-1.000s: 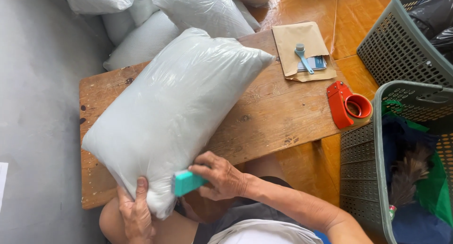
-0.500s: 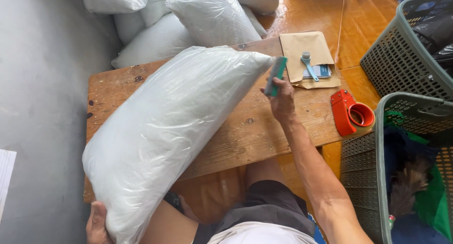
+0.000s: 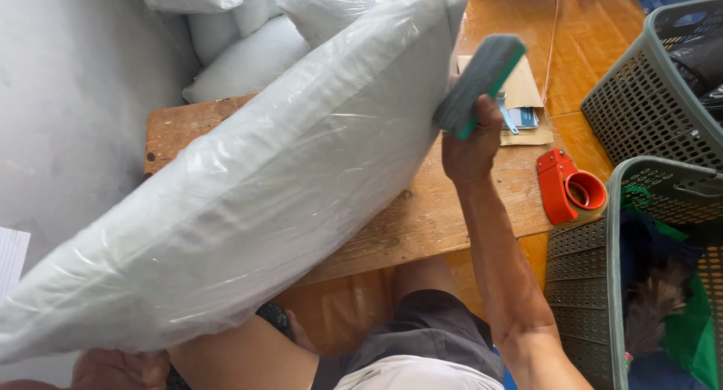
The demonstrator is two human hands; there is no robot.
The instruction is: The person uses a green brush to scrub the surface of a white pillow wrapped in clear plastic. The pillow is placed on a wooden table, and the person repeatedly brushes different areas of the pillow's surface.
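A big white pillow in a clear plastic bag (image 3: pixel 248 201) fills the middle of the frame, tilted up off the wooden worktop (image 3: pixel 452 217). The left hand (image 3: pixel 120 369), at the bottom left, props its low end; I cannot tell how tight its grip is. The right hand (image 3: pixel 471 145) is clenched around a green block (image 3: pixel 478 85), pressing it against the bag's top right end. A red tape holder (image 3: pixel 568 188) lies at the right.

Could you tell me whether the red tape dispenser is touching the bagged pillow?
Apart. The head view shows the red tape dispenser lying on the wooden table, with bare wood and the right hand between it and the bagged pillow.
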